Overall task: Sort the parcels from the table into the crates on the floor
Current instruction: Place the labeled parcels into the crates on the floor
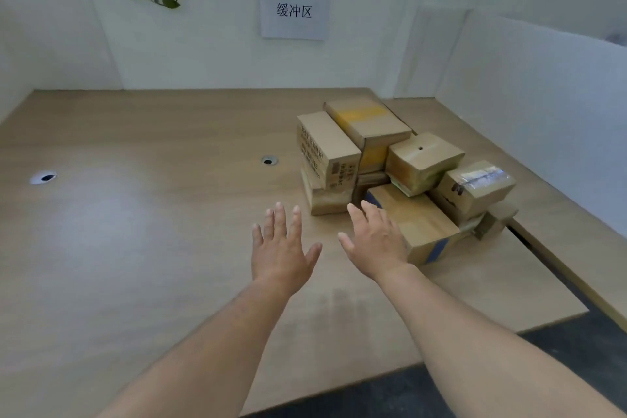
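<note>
Cardboard parcels (390, 163) lie heaped on the right part of the wooden desk (135, 214), some stacked on others. A long box with yellow tape (366, 122) sits at the back, and a printed box (325, 149) rests on a lower one at the left of the heap. A box with a small hole in its top (420, 159) is in the middle, and a box sealed with clear tape (475, 190) is toward the right. Nearest the person, a flat blue-taped box (420, 224) lies on the desk. Both hands are stretched forward with fingers straight and spread, holding nothing. The left hand (283, 248) hovers over bare desk just left of the heap. The right hand (373, 241) is over the near left corner of the blue-taped box, and whether it touches the cardboard cannot be told. The crates are out of view, so how far the sorting has got cannot be judged. The step in hand looks like the reach for a parcel, most likely the blue-taped box. The next move calls for the hands to close on its two sides and lift it clear. The box with the hole appears to rest on its far edge, so drawing it toward the person first would probably keep the heap from shifting.
</note>
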A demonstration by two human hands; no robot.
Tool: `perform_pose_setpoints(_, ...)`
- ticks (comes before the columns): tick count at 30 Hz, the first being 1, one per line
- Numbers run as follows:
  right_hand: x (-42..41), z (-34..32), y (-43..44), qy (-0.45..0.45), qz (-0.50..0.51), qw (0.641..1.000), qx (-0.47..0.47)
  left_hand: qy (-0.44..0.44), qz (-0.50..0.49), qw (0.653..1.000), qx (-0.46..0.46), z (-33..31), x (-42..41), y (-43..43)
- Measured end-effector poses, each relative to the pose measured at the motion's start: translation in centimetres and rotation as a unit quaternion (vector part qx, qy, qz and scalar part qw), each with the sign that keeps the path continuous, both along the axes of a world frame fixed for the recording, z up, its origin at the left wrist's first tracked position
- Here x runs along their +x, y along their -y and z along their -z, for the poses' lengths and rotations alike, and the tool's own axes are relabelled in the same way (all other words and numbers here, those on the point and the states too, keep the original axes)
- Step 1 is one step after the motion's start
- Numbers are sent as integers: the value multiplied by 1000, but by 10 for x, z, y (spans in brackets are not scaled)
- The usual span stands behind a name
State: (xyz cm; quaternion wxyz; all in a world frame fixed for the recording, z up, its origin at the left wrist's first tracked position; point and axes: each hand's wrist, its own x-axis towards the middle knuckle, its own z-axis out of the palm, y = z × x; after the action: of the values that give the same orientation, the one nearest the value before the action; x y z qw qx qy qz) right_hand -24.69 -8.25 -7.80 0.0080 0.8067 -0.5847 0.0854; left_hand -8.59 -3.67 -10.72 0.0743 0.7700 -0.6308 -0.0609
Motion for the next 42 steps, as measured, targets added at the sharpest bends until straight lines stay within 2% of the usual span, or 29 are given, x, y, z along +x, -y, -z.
perform_pose_setpoints(7,8,-17,88,61,64,996,-28,-33,13,999,-27,-19,15,92)
perform_pose_setpoints(12,11,-24,127,141,86,986,5,-117,16,993,-30,-33,11,137)
perform_pose_setpoints(14,13,-24,141,168,80,982,34,-180,13,983,-28,-40,8,154)
perform_pose_setpoints(16,17,-23,152,197,73,975,67,-292,-6,956,-22,-46,2,169)
perform_pose_setpoints(18,19,-20,162,228,62,967,98,-410,-44,911,-2,-53,-1,182)
perform_pose_setpoints(20,19,-18,169,257,52,957,122,-478,-74,875,18,-56,-4,189)
perform_pose_setpoints(22,18,-16,173,282,46,949,138,-509,-83,856,15,-58,-7,189)
perform_pose_setpoints(27,11,-16,177,272,38,943,188,-492,-157,856,-19,-57,-7,182)
perform_pose_setpoints(31,11,-22,173,348,22,898,268,-462,-157,872,14,-57,-13,167)
perform_pose_setpoints(33,12,-26,170,363,4,881,304,-481,-160,862,12,-58,-19,160)
perform_pose_setpoints(42,18,-21,147,316,-73,871,369,-503,-223,835,3,-56,-22,105)
